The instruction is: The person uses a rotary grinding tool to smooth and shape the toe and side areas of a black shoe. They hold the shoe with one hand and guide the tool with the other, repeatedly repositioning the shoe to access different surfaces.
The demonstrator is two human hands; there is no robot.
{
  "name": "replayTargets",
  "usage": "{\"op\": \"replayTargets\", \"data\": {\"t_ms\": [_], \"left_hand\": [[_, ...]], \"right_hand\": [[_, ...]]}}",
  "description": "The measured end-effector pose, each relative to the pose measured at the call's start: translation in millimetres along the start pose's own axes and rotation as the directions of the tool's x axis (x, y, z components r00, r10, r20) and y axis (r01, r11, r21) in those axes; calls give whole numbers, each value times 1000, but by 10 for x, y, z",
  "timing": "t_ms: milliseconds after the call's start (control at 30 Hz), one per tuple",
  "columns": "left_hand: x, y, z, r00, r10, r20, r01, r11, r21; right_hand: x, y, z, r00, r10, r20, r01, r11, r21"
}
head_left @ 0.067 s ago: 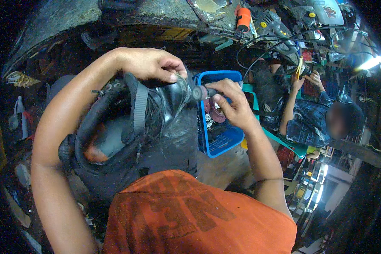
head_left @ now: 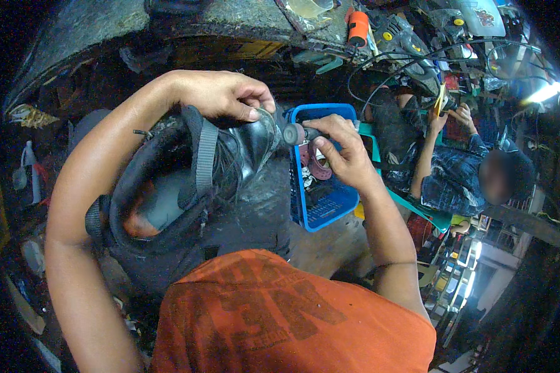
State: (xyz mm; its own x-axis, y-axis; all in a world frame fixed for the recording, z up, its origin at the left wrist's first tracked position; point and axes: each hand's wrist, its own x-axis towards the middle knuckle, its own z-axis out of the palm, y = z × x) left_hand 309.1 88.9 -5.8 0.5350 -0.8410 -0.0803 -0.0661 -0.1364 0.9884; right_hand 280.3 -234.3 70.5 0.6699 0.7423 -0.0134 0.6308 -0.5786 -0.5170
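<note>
Black boot [head_left: 250, 149] on our lap [head_left: 255, 214], toe [head_left: 266, 138] by the lap's right edge, pinched in our curled left hand [head_left: 221, 94]; half-closed right hand [head_left: 343, 149] grips round-headed tool [head_left: 294, 134] just beside.

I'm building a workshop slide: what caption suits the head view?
Left hand gripping a black shoe, right hand holding a round-headed tool near its toe, a blue basket nearby.

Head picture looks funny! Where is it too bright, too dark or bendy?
Head view: the lamp at upper right glares white; head view: the corners go black, and the edge of the grey worktop bows; head view: light glints on the shiny black item by the left hand.
</note>
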Motion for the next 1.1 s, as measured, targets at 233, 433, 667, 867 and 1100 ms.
{"op": "replayTargets", "data": {"t_ms": [233,433,667,867,1100], "left_hand": [[-15,32,134,986,-95,-139,93,995,-24],[-5,31,139,984,-84,-157,87,996,7],[-30,27,92,991,-67,-115,67,998,-3],[-146,95,58,997,-22,-78,23,1000,10],[4,532,121,999,33,-32,-26,978,209]], "right_hand": [[128,-62,-123,997,-80,2,80,990,-114],[235,-129,-219,990,-113,81,127,971,-202],[345,-109,-218,982,-146,120,169,963,-210],[210,-25,-259,998,-51,-29,50,999,-14],[-245,48,-135,958,73,-276,-19,981,192]]}}
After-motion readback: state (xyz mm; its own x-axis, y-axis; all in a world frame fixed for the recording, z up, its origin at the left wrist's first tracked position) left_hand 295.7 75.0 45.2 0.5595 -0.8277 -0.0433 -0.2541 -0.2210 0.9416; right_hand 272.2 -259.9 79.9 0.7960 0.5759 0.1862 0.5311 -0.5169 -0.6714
